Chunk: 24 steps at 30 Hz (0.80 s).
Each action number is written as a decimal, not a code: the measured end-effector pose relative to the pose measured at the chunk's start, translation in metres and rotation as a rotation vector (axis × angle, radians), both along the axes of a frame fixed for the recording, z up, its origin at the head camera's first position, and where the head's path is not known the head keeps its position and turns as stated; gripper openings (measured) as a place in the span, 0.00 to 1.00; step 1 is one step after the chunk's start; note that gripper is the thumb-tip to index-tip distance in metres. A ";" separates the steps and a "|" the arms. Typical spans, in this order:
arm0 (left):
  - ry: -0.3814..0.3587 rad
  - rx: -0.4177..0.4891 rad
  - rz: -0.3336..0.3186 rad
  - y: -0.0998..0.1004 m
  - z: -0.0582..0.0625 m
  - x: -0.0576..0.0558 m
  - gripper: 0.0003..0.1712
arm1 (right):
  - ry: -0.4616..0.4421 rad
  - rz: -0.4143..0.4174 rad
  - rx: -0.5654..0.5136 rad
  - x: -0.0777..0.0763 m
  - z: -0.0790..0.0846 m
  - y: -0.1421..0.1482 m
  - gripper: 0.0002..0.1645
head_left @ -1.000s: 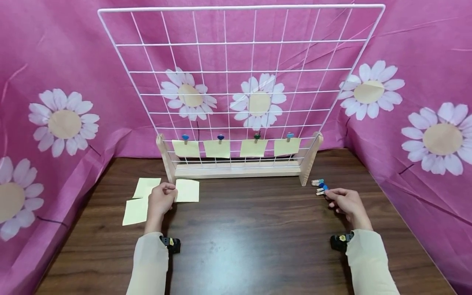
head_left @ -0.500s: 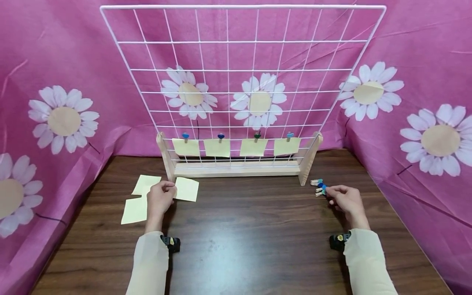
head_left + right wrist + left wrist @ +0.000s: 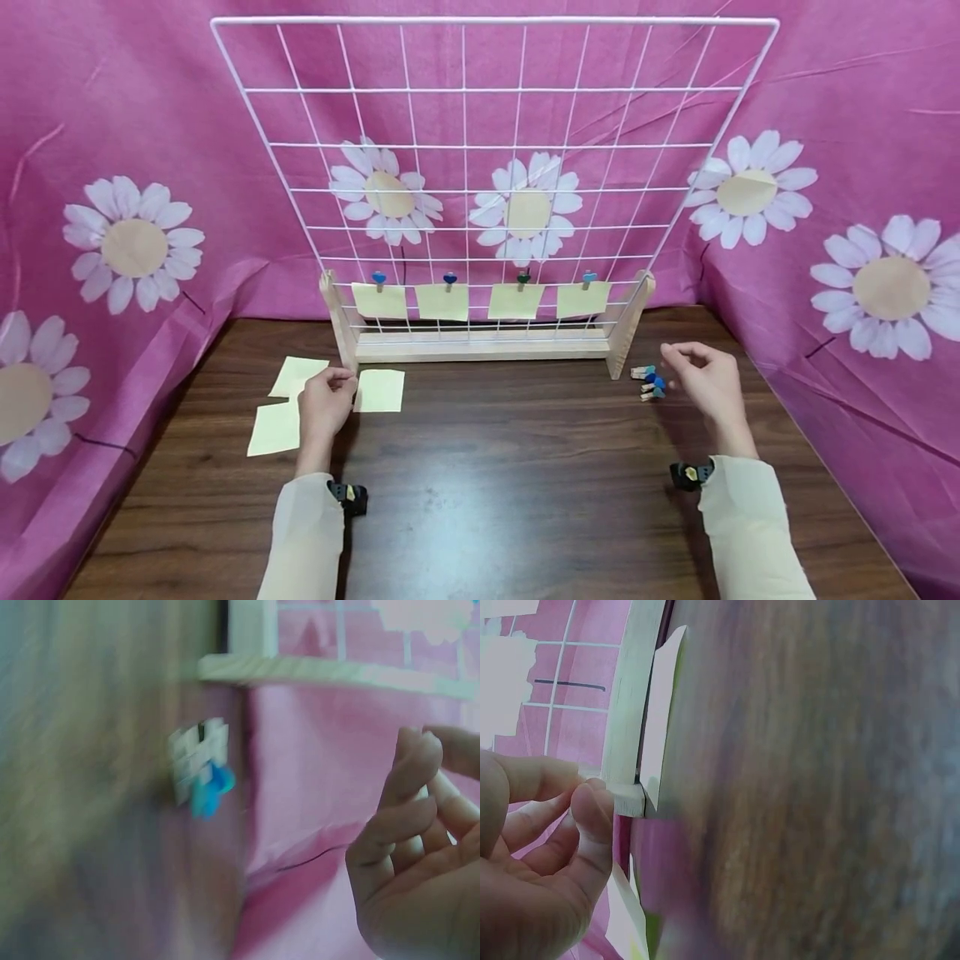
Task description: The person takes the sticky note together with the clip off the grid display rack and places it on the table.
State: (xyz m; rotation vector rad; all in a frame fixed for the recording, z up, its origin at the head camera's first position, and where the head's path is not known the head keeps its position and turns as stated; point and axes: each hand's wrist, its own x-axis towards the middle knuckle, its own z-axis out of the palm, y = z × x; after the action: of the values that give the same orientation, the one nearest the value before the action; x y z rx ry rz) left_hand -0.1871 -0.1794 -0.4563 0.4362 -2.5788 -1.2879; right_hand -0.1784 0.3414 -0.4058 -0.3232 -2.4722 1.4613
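Two loose yellow notes (image 3: 274, 428) on bench (image 3: 510, 475). Left hand (image 3: 326, 407) next: thumb and index tips together, can't tell if pinching the single note (image 3: 380, 392) just right. Loose clips (image 3: 652, 382) right of wooden stand (image 3: 630, 329); right hand (image 3: 710, 383) near them, fingertips together, contents unclear.

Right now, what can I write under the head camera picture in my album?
Four notes clipped to a grid, the left hand by more notes, the right hand near loose clips.
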 end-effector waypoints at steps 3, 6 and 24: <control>0.008 0.029 0.006 0.002 0.001 0.000 0.11 | 0.031 0.071 0.007 -0.002 0.010 -0.009 0.22; 0.017 0.052 0.026 0.004 0.002 0.000 0.11 | 0.059 0.118 0.019 -0.003 0.017 -0.017 0.20; 0.159 0.164 -0.034 0.032 0.003 -0.004 0.09 | 0.149 0.202 -0.037 -0.012 0.023 -0.038 0.20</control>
State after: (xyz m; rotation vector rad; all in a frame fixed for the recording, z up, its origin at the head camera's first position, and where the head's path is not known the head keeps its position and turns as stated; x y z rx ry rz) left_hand -0.1908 -0.1471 -0.4529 0.3057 -2.3706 -1.4884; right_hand -0.1906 0.3031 -0.3832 0.0298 -2.4176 1.5478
